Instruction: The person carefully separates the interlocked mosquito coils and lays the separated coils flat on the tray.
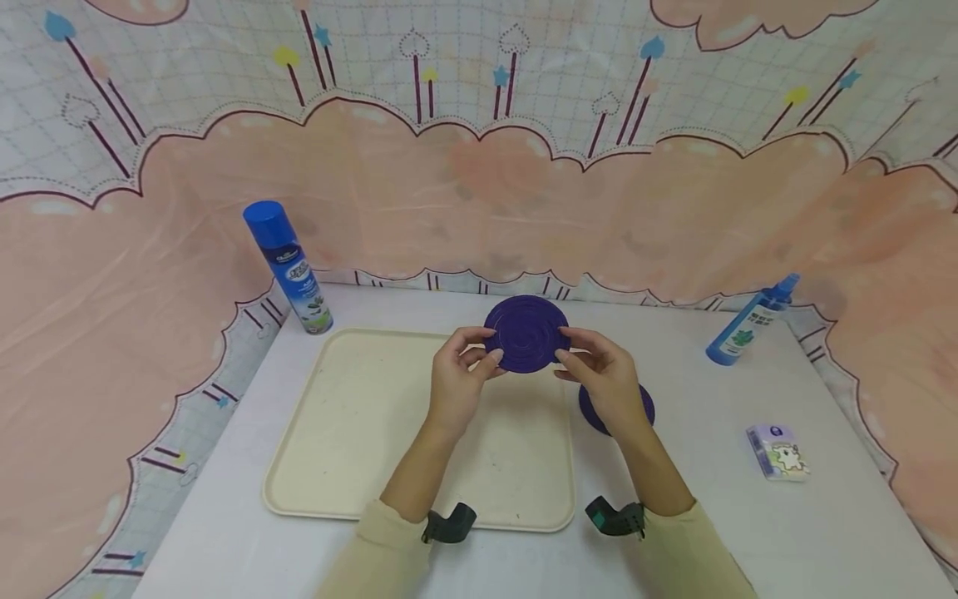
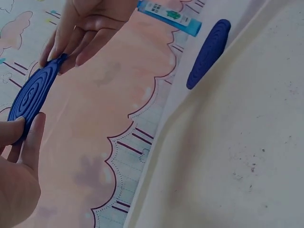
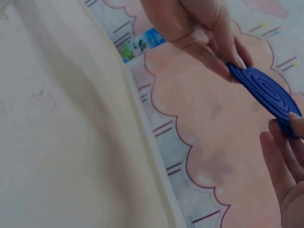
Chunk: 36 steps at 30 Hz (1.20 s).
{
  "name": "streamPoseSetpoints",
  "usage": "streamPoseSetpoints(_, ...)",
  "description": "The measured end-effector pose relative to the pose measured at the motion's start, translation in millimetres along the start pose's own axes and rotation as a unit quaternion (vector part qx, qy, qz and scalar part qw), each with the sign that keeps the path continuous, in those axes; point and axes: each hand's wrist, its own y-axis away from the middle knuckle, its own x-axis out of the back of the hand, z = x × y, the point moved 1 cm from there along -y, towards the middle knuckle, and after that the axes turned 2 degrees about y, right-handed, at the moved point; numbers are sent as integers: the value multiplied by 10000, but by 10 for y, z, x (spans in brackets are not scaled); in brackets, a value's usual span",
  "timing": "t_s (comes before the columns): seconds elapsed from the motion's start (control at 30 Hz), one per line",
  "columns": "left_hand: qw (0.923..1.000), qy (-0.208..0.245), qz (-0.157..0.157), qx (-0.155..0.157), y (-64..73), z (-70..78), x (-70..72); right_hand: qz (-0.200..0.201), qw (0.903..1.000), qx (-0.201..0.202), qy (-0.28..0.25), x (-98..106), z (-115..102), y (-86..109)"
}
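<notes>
A dark blue round coaster (image 1: 526, 334) with spiral grooves is held up over the right part of the cream tray (image 1: 374, 433). My left hand (image 1: 462, 374) pinches its left edge between thumb and fingers. At the opposite edge, my right hand (image 1: 604, 374) pinches it the same way. Both wrist views show the coaster (image 2: 33, 92) tilted, its ringed face visible between the two hands. A second blue coaster (image 1: 648, 406) lies on the white table just right of the tray, partly hidden behind my right hand and wrist.
A blue spray can (image 1: 298, 279) stands at the tray's far left corner. Toward the back right is a blue spray bottle (image 1: 751, 323). A small purple-and-white packet (image 1: 778, 453) lies at the right. Dark specks (image 2: 253, 167) dot the tray. Patterned cloth (image 1: 479, 200) hangs behind the table.
</notes>
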Motion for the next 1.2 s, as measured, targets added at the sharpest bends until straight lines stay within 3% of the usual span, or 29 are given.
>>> streamPoseSetpoints(0.17, 9998, 81, 146, -64, -51, 23, 50, -105, 9999, -8, 19, -69, -56, -106)
streamPoseSetpoints(0.3, 9999, 48, 92, -6, -90, 38, 86, -160, 9999, 29, 25, -89, -55, -158)
streamPoseSetpoints(0.53, 9974, -723, -9, 61, -142, 94, 155, -191, 9998, -19, -63, -78, -35, -180)
streamPoseSetpoints(0.63, 9964, -842, 17, 75, -164, 117, 171, -220, 9997, -89, -30, -74, -46, -180)
streamPoseSetpoints(1.0, 9994, -259, -88, 209, -167, 130, 193, -238, 9997, -99, 4, -35, -60, -161)
streamPoseSetpoints(1.2, 9994, -167, -102, 300, -131, 130, 224, -210, 9996, -164, -43, -55, -53, -163)
